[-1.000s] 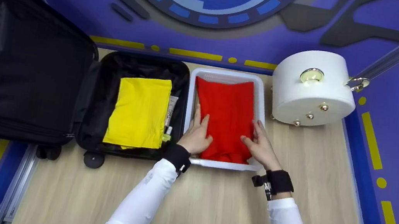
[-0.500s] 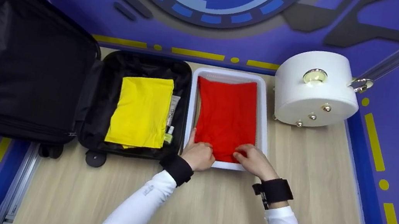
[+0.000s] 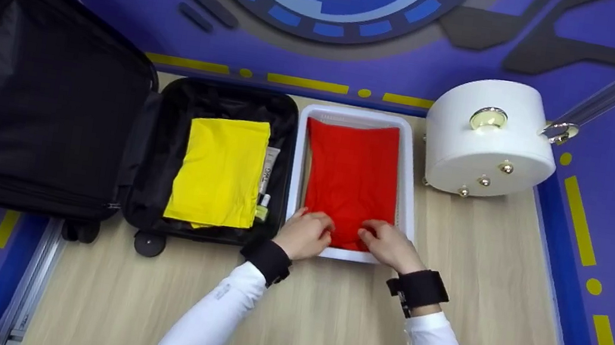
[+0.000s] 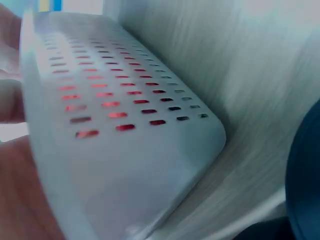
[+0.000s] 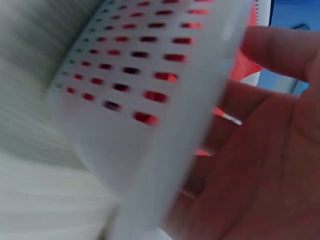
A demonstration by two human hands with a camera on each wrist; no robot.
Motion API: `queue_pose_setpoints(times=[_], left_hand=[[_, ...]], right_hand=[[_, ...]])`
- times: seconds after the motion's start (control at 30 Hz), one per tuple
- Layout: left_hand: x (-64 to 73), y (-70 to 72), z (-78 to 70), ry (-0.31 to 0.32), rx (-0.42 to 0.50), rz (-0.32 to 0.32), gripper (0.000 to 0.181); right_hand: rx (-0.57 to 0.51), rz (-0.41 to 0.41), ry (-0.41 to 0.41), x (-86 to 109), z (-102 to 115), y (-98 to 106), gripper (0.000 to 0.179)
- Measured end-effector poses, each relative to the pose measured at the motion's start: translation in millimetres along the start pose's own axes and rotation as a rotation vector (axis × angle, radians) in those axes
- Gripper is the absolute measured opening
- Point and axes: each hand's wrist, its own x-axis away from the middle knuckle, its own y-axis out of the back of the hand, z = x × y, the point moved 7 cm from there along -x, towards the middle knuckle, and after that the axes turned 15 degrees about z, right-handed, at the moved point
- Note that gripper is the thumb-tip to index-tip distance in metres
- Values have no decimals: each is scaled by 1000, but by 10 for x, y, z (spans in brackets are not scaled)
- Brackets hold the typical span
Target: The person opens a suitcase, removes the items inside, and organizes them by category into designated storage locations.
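A red cloth (image 3: 352, 173) lies spread in a white perforated basket (image 3: 407, 210). My left hand (image 3: 304, 235) reaches over the basket's near rim with curled fingers and grips the cloth's near left part. On the near right side, my right hand (image 3: 390, 247) pinches the cloth's near edge. In the right wrist view, red fabric shows between the thumb (image 5: 285, 50) and fingers, inside the basket wall (image 5: 135, 100). The left wrist view shows mostly the outside of the basket (image 4: 140, 155), with red behind its slots; the left fingertips are hidden there.
Left of the basket an open black suitcase (image 3: 159, 176) holds a folded yellow cloth (image 3: 220, 172), a tube (image 3: 270, 161) and a small greenish bottle (image 3: 262, 208). A white round case (image 3: 487, 137) with metal studs lies at the back right. Purple walls enclose the wooden table (image 3: 335, 321).
Both hands have drawn back along the basket's sides to its near end, and their fingers have curled at the red cloth's near edge. The cloth now lies flatter there.
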Motion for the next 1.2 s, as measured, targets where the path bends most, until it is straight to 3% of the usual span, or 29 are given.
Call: queue_pose_setpoints(times=[0.13, 0.27, 0.33, 0.43, 0.57, 0.63, 0.7, 0.77, 0.87, 0.93, 1.03, 1.2], left_hand=[[162, 353, 184, -75, 239, -179, 25], [412, 732, 539, -85, 411, -404, 25], [564, 880, 773, -52, 461, -514, 26], [802, 1050, 1133, 45, 447, -649, 24], [1084, 1188, 1561, 248, 328, -722, 22], [1178, 1215, 1761, 368, 299, -702, 23], [1231, 1213, 1961, 492, 295, -634, 29], [1246, 1169, 2126, 607, 332, -520, 40], [1255, 1055, 2318, 727, 434, -332, 60], [1260, 979, 2399, 765, 527, -243, 71], [1250, 895, 2490, 776, 651, -161, 81], [1259, 852, 2573, 766, 749, -123, 87]], right_hand=[[-45, -93, 44, -52, 177, 107, 43], [-143, -166, 142, -157, 436, 173, 44], [-206, -193, 193, -230, 584, 184, 44], [-282, -230, 267, -370, 835, 180, 41], [-302, -257, 346, -608, 1225, 104, 39], [-295, -226, 372, -740, 1432, 10, 40], [-286, -163, 369, -883, 1617, -124, 44], [-278, -84, 347, -1015, 1752, -278, 50], [-293, 21, 270, -1199, 1847, -517, 58], [-344, 68, 219, -1294, 1854, -653, 61], [-453, 101, 150, -1401, 1828, -792, 64], [-533, 121, 113, -1502, 1823, -869, 66]])
